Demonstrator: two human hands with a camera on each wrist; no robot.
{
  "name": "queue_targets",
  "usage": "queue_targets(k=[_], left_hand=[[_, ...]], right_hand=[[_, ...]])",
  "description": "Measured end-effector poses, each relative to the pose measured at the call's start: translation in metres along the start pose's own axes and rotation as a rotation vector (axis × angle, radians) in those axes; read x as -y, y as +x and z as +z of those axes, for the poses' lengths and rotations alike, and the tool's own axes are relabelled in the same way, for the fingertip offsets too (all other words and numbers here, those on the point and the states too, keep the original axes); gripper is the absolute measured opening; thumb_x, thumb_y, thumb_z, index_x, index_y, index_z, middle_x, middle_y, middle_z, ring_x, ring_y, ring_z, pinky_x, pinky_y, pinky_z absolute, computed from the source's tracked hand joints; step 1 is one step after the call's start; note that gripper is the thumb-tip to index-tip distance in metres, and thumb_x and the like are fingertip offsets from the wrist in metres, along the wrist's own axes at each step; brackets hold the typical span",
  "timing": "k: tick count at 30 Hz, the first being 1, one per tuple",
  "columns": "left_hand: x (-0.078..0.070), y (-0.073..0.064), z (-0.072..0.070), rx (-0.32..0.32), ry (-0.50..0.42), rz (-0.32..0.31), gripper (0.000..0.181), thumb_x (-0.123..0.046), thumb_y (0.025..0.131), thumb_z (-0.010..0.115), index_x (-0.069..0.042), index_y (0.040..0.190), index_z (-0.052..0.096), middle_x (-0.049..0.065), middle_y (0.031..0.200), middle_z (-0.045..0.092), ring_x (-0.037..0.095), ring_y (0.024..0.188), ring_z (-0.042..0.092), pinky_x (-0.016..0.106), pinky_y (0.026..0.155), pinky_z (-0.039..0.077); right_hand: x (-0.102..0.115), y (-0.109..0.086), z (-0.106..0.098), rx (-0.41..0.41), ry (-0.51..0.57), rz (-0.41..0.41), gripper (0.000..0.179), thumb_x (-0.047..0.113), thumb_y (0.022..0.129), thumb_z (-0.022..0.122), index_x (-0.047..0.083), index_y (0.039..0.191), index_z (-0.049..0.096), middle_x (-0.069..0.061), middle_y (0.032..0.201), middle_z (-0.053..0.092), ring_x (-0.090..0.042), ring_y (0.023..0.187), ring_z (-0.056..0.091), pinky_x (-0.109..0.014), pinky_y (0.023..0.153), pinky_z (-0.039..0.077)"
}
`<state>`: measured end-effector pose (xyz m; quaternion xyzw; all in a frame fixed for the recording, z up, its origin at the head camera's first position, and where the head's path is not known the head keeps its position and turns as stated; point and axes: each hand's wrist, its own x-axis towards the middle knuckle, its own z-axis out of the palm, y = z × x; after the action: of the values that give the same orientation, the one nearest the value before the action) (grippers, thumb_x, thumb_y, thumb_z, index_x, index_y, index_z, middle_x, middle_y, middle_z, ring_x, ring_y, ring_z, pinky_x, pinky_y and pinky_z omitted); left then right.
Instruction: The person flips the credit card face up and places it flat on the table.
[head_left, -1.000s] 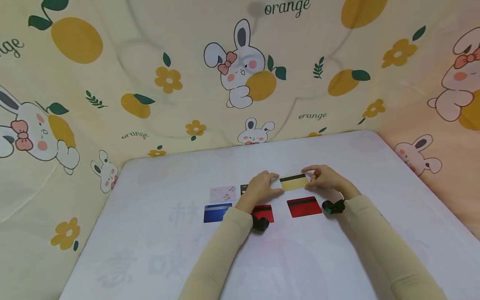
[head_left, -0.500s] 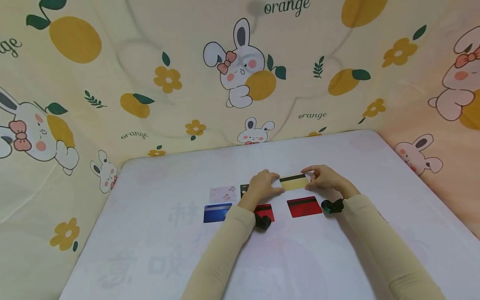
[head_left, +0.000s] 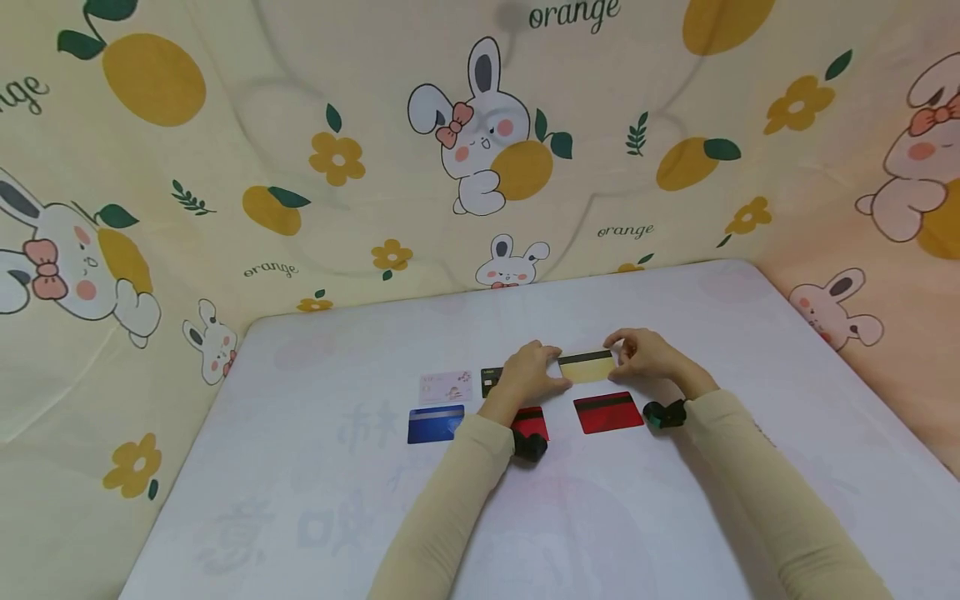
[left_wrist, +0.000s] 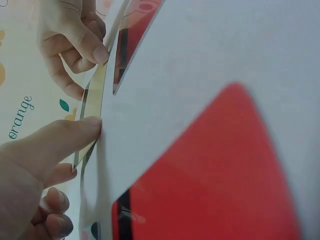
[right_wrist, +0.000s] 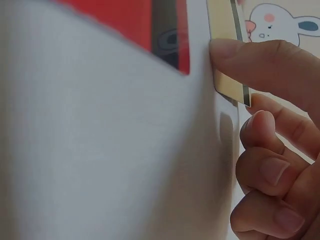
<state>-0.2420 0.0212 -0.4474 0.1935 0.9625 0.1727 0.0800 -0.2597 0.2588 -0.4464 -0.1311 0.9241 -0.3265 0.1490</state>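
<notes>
**A gold card (head_left: pixel 587 367) pinched at both ends**

The left hand (head_left: pixel 531 372) pinches one end of the gold card and the right hand (head_left: pixel 648 354) pinches the other. Each has its thumb on the near edge and a finger at a far corner. That is probably because a card is thin and flat, so edges and corners are the easy bits to grab. Holding both ends likely helps keep it straight, too. The right hand's spare fingers are curled in, out of the way.

The gold card is at the back of the table (head_left: pixel 300 467), with its dark stripe on the far side. It looks tipped up a little, with a shadow under it, but I can't tell if its near edge touches down.

The other cards lie flat in what look like two rows. A pale pink card (head_left: pixel 446 387) and a black card (head_left: pixel 489 380) sit in the back row, and the left hand hides part of the black one. In front are a blue card (head_left: pixel 435 424), a red card (head_left: pixel 534 422) (mostly hiding under the left wrist) and a second red card (head_left: pixel 608 413). There are gaps between them, maybe so each can be seen by itself.
</notes>
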Motion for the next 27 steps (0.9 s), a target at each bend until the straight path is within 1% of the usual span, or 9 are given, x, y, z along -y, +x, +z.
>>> queue_targets(k=[4,8,15,23,27], left_hand=[[-0.002,0.001,0.003,0.006,-0.033,-0.027,0.06,-0.044,0.081,0.074,-0.019,0.133,0.057,0.002,0.121,0.061,0.015,0.104,0.057,0.031,0.098,0.05],[-0.004,0.002,0.003,-0.012,-0.054,-0.033,0.061,-0.043,0.078,0.077,-0.018,0.13,0.059,0.001,0.119,0.06,0.015,0.104,0.058,0.031,0.098,0.05],[-0.004,0.0,0.002,-0.05,0.018,-0.016,0.059,-0.046,0.078,0.077,-0.018,0.127,0.062,0.0,0.11,0.062,0.013,0.091,0.057,0.028,0.087,0.05],[-0.001,-0.008,-0.007,-0.069,0.006,-0.003,0.06,-0.047,0.079,0.076,-0.019,0.129,0.061,0.0,0.103,0.062,0.01,0.082,0.052,0.022,0.07,0.045],[0.001,-0.012,-0.009,-0.071,-0.01,-0.006,0.059,-0.047,0.08,0.074,-0.02,0.131,0.06,-0.001,0.101,0.06,0.01,0.083,0.051,0.02,0.069,0.043]], right_hand=[[-0.002,0.0,0.002,0.0,0.018,-0.001,0.052,0.015,0.077,0.079,-0.002,0.121,0.056,-0.002,0.071,0.052,-0.016,0.071,0.048,-0.029,0.067,0.038],[-0.003,-0.001,0.003,-0.003,0.029,-0.008,0.052,0.014,0.077,0.078,-0.003,0.122,0.056,-0.002,0.071,0.053,-0.015,0.07,0.048,-0.029,0.067,0.038],[-0.003,-0.003,0.003,0.035,0.072,-0.008,0.056,0.013,0.078,0.077,-0.003,0.126,0.053,-0.002,0.071,0.054,-0.014,0.07,0.048,-0.029,0.07,0.039],[0.002,-0.007,0.004,0.027,0.126,-0.046,0.059,0.006,0.075,0.077,-0.003,0.127,0.05,-0.003,0.072,0.055,-0.012,0.067,0.049,-0.027,0.069,0.042],[0.004,-0.009,0.005,0.032,0.169,-0.083,0.059,0.002,0.075,0.075,-0.006,0.127,0.048,-0.003,0.073,0.055,-0.009,0.066,0.049,-0.023,0.068,0.044]])
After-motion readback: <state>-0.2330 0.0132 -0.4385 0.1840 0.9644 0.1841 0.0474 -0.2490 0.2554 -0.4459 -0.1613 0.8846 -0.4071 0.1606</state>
